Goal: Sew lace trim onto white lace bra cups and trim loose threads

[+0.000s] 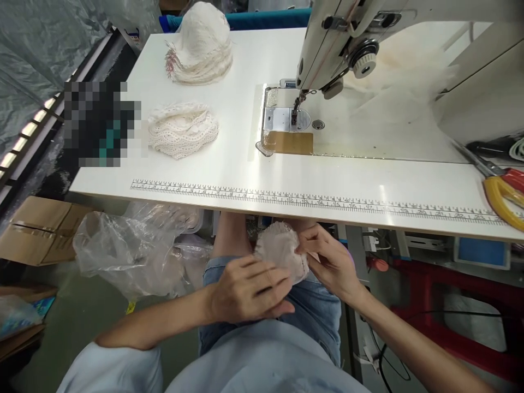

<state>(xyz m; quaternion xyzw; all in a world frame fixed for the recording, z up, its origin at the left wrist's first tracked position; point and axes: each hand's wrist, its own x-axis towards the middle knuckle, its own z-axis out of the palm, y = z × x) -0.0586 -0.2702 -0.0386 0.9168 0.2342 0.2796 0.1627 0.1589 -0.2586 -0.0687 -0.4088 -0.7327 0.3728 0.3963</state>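
Blue shirt [262, 360] nearest; L hand [249, 289] half-curled over white cloth [275, 243], grip unclear; R hand [329, 262] pinches edge, light tension is best.

White cloth [278, 245] partly behind left grip [254, 289], scissors [493, 192] cropped at right

A cream fabric stack [200, 49] and, nearer, a lacy pile [182, 131] are set at left on the white tabletop [237, 164]. A sewing machine [321, 54] and scissors [493, 199] are carried at right.
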